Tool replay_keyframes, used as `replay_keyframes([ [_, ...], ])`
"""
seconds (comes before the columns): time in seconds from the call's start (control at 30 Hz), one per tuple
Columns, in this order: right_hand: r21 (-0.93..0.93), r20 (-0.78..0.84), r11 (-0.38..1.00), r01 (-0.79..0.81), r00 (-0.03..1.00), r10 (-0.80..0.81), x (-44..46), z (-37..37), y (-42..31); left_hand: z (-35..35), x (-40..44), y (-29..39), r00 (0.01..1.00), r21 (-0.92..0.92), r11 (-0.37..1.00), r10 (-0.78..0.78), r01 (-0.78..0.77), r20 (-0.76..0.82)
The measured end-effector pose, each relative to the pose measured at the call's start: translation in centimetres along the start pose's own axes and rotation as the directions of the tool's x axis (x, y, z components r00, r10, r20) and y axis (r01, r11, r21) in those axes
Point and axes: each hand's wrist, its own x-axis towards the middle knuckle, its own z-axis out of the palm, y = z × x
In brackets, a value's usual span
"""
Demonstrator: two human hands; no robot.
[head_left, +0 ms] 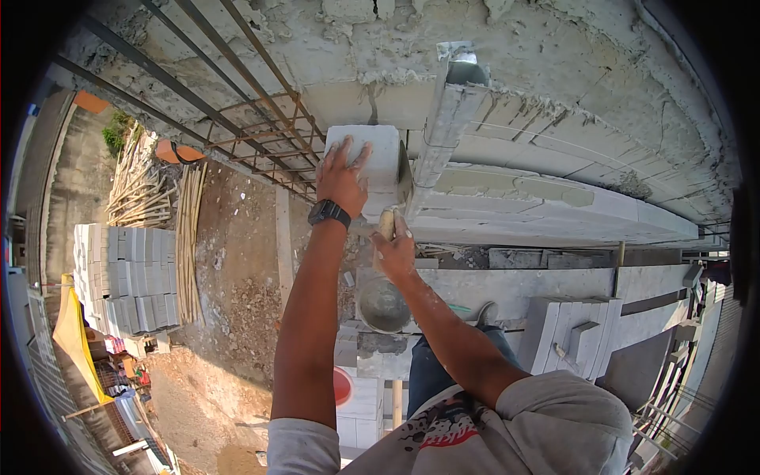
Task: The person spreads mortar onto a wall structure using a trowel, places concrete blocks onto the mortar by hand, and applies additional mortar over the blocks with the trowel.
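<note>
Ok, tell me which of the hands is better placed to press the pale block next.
Probably the left hand: it lies on the pale block, fingers spread. The right hand grips a handle and would likely need to free itself first.

Red lettering on grey shirt, too unclear to read

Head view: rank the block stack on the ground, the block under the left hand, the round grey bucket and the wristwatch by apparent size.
1. Block stack
2. Touched block, partly covered
3. Grey bucket
4. Wristwatch
</note>
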Motion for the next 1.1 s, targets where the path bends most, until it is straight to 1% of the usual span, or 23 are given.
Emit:
replay_keyframes([
  [0.03,-0.098,-0.017,0.994,0.052,0.998,-0.054,0.2,0.1,0.3,0.0,0.0,0.0,1.0,-0.008,1.0,-0.004,0.004,0.007],
  [0.07,-0.112,0.005,0.993,0.02,1.0,-0.019,0.2,0.0,0.6,0.0,0.0,0.1,1.0,-0.006,1.0,-0.007,0.007,0.01],
  [0.13,-0.142,0.047,0.989,-0.04,0.998,0.047,-0.5,-0.2,-2.5,0.0,0.0,0.1,1.0,-0.001,1.0,-0.012,0.012,0.012],
  [0.23,-0.186,-0.007,0.971,0.151,0.988,-0.155,0.1,1.0,0.2,0.1,0.0,0.1,1.0,0.007,1.0,-0.011,0.011,0.008],
  [0.27,-0.242,-0.052,0.942,0.231,0.967,-0.251,0.1,1.4,0.9,0.2,0.1,0.0,1.0,0.007,1.0,-0.011,0.011,0.004],
  [0.33,-0.363,-0.124,0.856,0.369,0.891,-0.437,-0.4,2.0,0.6,0.2,0.0,0.0,1.0,0.004,1.0,-0.011,0.011,0.0],
  [0.37,-0.32,-0.082,0.896,0.308,0.933,-0.35,-0.8,1.8,0.4,0.2,0.0,0.1,1.0,0.004,1.0,-0.01,0.01,-0.007],
  [0.43,-0.242,0.013,0.956,0.168,0.985,-0.17,-2.1,1.2,-2.6,0.4,0.0,0.0,1.0,0.004,1.0,-0.006,0.006,-0.02],
  [0.5,-0.189,-0.003,0.975,0.116,0.993,-0.119,-2.7,1.7,-1.7,0.5,0.1,-0.2,0.999,0.011,1.0,0.003,-0.002,-0.037],
  [0.57,-0.217,-0.027,0.969,0.117,0.992,-0.125,-3.4,2.4,-0.9,0.7,0.2,-0.2,0.998,0.017,1.0,0.018,-0.017,-0.063],
  [0.63,-0.325,-0.052,0.932,0.162,0.981,-0.188,-4.1,3.1,-1.0,0.6,0.1,-0.1,0.995,0.024,0.999,0.04,-0.038,-0.095],
  [0.73,-0.411,-0.019,0.88,0.237,0.963,-0.268,-4.9,4.1,-1.1,0.7,0.2,-0.1,0.994,0.049,0.998,0.042,-0.037,-0.103],
  [0.83,-0.453,0.025,0.846,0.282,0.952,-0.304,-6.9,4.9,-0.7,0.8,0.3,-0.3,0.998,0.019,1.0,-0.005,0.006,-0.055],
  [0.87,-0.44,0.065,0.846,0.302,0.95,-0.305,-7.9,4.6,-0.2,0.8,0.3,-0.4,0.999,0.021,1.0,-0.002,0.003,-0.053],
  [0.97,-0.342,0.092,0.914,0.217,0.976,-0.198,-11.7,2.2,-1.7,0.8,0.4,-0.6,0.998,0.032,0.999,0.004,-0.002,-0.061],
  [1.07,-0.182,0.071,0.959,0.216,0.976,-0.206,-12.0,0.3,-1.8,1.0,0.0,-0.6,0.997,0.045,0.999,0.02,-0.016,-0.08],
  [1.1,-0.139,0.055,0.976,0.168,0.985,-0.162,-11.6,0.4,-1.3,0.7,0.0,-0.4,0.996,0.046,0.999,0.029,-0.025,-0.086],
])
